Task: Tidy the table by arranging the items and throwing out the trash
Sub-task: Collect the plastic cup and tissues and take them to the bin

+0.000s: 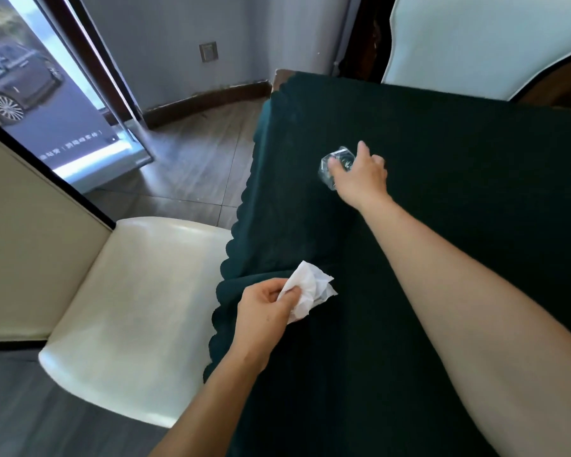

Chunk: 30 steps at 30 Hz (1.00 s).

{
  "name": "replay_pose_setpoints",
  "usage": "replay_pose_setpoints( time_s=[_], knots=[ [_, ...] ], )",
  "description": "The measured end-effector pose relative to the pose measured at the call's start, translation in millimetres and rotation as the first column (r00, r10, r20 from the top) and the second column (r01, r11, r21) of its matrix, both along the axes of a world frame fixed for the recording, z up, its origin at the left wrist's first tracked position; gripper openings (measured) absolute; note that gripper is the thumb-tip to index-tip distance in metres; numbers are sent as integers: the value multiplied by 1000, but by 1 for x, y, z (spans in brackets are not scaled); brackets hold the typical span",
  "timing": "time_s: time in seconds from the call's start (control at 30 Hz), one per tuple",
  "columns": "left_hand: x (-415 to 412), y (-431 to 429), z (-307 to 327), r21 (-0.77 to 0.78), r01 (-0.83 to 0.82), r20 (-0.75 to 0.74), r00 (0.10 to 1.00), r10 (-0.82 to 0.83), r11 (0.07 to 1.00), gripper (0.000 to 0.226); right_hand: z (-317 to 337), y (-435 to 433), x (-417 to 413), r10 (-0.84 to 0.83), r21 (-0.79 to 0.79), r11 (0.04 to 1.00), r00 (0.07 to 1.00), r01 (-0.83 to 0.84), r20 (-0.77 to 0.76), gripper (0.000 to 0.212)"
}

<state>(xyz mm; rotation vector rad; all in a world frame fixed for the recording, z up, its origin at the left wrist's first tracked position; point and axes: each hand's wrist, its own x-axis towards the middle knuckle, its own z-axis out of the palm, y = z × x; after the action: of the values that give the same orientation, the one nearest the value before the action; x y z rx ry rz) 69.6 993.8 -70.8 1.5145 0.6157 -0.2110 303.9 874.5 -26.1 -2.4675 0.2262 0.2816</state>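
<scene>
My left hand [264, 308] pinches a crumpled white tissue [310, 290] over the near left edge of the table, which wears a dark green cloth [459, 153]. Farther out, my right hand [360, 176] reaches across the cloth with its fingers closed around a piece of crumpled clear plastic wrap [335, 166]. The wrap rests on or just above the cloth; my fingers hide part of it.
A cream chair [129, 291] stands to the left of the table, its seat beside my left hand. A second pale chair back [475, 44] rises behind the far table edge. A poster stand with a car picture [47, 94] leans at the left, on the wooden floor.
</scene>
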Motion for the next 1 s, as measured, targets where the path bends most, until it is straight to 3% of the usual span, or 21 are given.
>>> replay_pose_setpoints(
  time_s=[0.1, 0.3, 0.6, 0.73, 1.0],
  knots=[
    [-3, -2, 0, 16, -2, 11, 1000, 2, 1000, 18, -10, 3, 12, -9, -34, 999, 1000, 8, -29, 71],
    [-2, 1, 10, -39, 3, -39, 999, -5, 999, 21, -9, -5, -4, 89, -77, 994, 990, -81, 111, 33],
    [-20, -16, 78, -12, -55, -42, 998, 54, 998, 22, 75, -50, -105, 165, 359, 917, 985, -173, 54, 29],
    [-38, -41, 116, -29, -81, 0, 997, 81, 996, 16, 109, -81, -158, 188, 491, 855, 982, -166, 4, 27],
    [-106, -106, 190, -104, -84, 109, 989, 95, 991, 14, 180, -155, -269, 306, 670, 693, 950, -265, 60, 24]
  ],
)
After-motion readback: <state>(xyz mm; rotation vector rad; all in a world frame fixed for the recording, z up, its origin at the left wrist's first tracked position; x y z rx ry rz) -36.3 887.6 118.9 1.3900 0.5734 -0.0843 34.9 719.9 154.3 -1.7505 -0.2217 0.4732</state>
